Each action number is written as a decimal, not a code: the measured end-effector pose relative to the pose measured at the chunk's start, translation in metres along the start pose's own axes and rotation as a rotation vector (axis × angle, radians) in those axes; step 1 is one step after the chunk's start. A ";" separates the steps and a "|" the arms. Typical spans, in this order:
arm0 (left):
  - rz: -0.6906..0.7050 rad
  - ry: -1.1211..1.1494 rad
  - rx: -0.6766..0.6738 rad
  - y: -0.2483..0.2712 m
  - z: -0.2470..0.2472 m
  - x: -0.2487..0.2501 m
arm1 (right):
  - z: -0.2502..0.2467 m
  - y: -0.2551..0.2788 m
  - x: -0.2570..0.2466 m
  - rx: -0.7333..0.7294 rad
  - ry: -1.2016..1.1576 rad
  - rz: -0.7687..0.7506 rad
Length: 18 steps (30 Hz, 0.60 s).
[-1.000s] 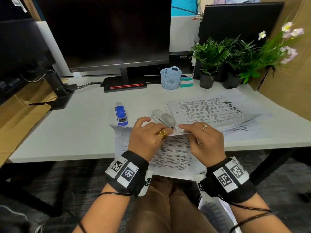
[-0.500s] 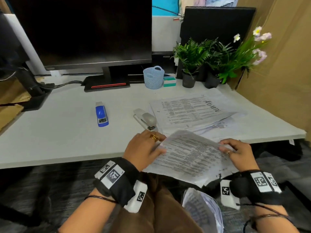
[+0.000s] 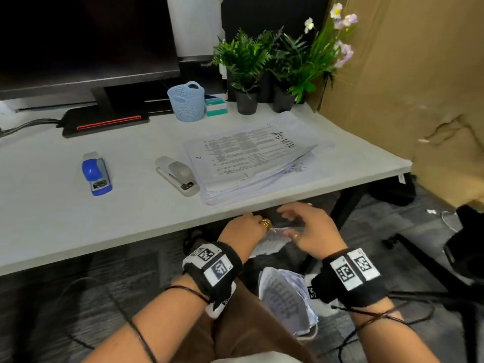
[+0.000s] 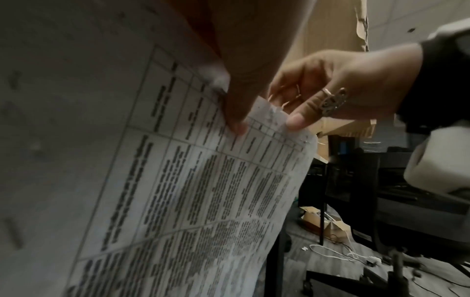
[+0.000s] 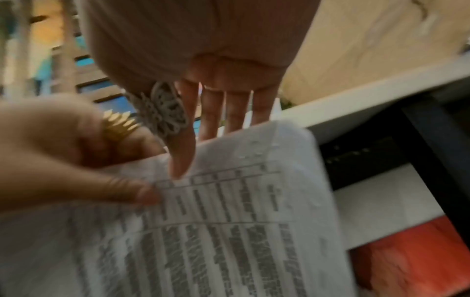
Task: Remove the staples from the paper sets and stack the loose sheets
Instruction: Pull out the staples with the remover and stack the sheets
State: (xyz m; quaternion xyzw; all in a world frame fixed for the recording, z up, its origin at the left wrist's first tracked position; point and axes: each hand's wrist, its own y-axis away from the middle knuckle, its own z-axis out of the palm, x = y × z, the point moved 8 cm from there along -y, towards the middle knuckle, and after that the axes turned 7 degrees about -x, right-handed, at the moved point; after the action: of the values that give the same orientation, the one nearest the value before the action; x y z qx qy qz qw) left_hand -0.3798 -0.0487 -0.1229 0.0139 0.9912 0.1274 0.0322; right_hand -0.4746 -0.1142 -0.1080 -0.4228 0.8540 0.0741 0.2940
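Note:
A stapled set of printed table sheets [image 4: 203, 191] is held upright below the desk edge, over my lap. My left hand [image 3: 258, 221] pinches its top edge, thumb [image 4: 234, 116] on the front. My right hand [image 3: 285, 224] pinches the same edge close beside it, its thumb [image 5: 180, 160] on the print and its fingers behind the paper. The sheet's top corner [image 4: 302, 138] looks crumpled and pocked. On the desk lies the stack of loose sheets [image 3: 251, 158]. In the head view the held set [image 3: 272, 242] shows almost edge-on between my hands.
A grey stapler [image 3: 178, 175] lies left of the stack and a blue one [image 3: 97, 174] further left. More printed papers [image 3: 285, 297] rest on my lap. Behind are a monitor stand [image 3: 104, 121], a blue basket [image 3: 186, 100], potted plants [image 3: 246, 66] and cardboard [image 3: 406, 74] at the right.
The paper set has come off the desk edge and down toward my lap. My right hand left the set's right side and moved in beside my left hand at the top edge.

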 end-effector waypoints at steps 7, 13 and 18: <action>0.129 0.206 0.216 -0.017 -0.027 0.023 | 0.037 0.009 0.040 -0.423 0.515 0.347; -0.090 -0.111 0.259 -0.028 -0.044 -0.017 | 0.026 0.023 0.100 -0.359 0.274 0.552; -0.167 -0.061 0.107 -0.053 -0.022 -0.040 | 0.002 0.025 0.114 -0.216 0.168 0.629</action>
State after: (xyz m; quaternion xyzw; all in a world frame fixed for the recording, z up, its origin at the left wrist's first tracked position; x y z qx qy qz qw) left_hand -0.3426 -0.1065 -0.1128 -0.0634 0.9929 0.0704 0.0722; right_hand -0.5463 -0.1749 -0.1773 -0.1721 0.9510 0.2162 0.1389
